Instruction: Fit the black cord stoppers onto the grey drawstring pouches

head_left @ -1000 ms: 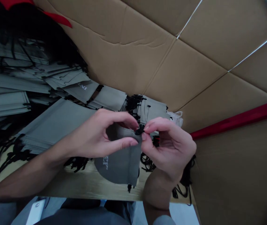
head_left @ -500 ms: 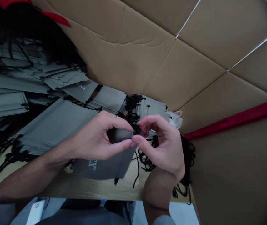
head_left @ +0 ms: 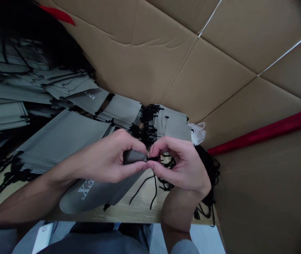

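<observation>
A grey fabric drawstring bag (head_left: 97, 192) with white lettering hangs at a slant over the table's front edge. My left hand (head_left: 113, 155) is closed on its top corner, with a fold of the fabric between thumb and fingers. Against that corner, my right hand (head_left: 180, 164) pinches a short piece of black cord (head_left: 153, 158), and the fingertips of both hands nearly meet. Two loose cord ends (head_left: 154, 190) dangle below the fingers. The exact form of the cord in the pinch is partly hidden.
Grey bags lie in a neat stack (head_left: 60, 141) at left and in looser piles (head_left: 5, 88) beyond. More bags (head_left: 174, 123) and a clear plastic bag (head_left: 198, 133) rest by the cardboard wall (head_left: 150, 67). Black cords (head_left: 210, 169) heap at right. A red strip (head_left: 266, 130) crosses the cardboard.
The held bag has swung left and toward me, its lettering shifting left. My right hand has moved slightly down, and the black cord is now stretched between the fingertips with two ends hanging.
</observation>
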`<state>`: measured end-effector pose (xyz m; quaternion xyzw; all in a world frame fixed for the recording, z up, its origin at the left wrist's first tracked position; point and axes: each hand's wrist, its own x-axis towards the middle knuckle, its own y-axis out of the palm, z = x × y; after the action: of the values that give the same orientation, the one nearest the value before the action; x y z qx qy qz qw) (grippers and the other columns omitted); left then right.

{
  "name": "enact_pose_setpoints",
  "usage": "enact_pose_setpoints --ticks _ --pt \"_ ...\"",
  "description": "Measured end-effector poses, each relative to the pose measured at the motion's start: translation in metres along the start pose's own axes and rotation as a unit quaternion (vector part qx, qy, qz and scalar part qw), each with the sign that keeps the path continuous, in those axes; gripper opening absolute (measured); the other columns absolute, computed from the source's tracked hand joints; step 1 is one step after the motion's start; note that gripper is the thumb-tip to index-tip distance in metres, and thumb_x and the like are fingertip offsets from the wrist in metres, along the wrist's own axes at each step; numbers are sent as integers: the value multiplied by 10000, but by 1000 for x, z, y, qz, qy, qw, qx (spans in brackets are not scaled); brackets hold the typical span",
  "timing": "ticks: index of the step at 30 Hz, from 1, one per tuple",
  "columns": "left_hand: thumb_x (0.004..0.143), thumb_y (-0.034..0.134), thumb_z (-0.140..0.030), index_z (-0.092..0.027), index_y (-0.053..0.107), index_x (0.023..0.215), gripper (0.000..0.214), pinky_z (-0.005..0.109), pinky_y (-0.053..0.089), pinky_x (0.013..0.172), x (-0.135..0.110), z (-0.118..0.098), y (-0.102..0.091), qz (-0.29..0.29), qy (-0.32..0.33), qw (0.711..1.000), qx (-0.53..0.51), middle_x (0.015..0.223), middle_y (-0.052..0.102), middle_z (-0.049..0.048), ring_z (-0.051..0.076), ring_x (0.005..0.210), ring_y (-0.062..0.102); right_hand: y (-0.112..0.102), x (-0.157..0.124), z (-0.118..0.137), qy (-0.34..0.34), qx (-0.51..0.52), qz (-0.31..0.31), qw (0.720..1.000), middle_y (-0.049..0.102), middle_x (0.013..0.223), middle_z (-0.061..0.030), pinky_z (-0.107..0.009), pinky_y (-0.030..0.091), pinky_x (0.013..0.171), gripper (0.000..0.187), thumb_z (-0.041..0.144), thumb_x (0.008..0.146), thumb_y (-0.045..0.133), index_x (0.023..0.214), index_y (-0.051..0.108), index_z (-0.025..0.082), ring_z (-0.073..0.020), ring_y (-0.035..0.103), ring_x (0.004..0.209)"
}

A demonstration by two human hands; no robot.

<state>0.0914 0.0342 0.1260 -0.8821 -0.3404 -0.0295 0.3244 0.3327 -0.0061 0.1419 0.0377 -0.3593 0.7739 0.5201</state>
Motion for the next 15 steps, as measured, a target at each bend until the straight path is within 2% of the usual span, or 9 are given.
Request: enact_pose_setpoints --ticks 5,9,12,15 --pt "1016 690 -291 -185 697 766 271 215 313 473 0 -1 0 15 11 1000 8 583 490 -63 76 513 414 1 1 -1 -37 -24 6 999 776 854 1 -211 586 682 75 115 921 810 969 790 169 -101 695 723" --pt "1060 636 -294 -186 702 784 304 220 307 457 1 -2 -1 33 27 999 -3 567 430 -73 75 486 364 -1 3 -3 -26 -21 11 999 781 802 13 -189 575 631 89 94 895 809 932 809 175 -92 688 671" --pt "1081 617 -326 -211 731 802 323 223 368 473 -2 -4 -3 27 52 998 -2 579 494 -53 97 502 422 -2 4 -6 -28 21 15 999 774 765 17 -181 570 599 55 131 903 835 907 810 180 -92 688 640" --pt "1081 644 -391 -251 757 801 333 230 453 504 -8 -7 -5 -16 78 996 27 604 585 -28 122 524 505 1 6 -13 -42 94 21 994 746 717 20 -182 555 561 64 161 906 862 879 805 174 -92 667 599"
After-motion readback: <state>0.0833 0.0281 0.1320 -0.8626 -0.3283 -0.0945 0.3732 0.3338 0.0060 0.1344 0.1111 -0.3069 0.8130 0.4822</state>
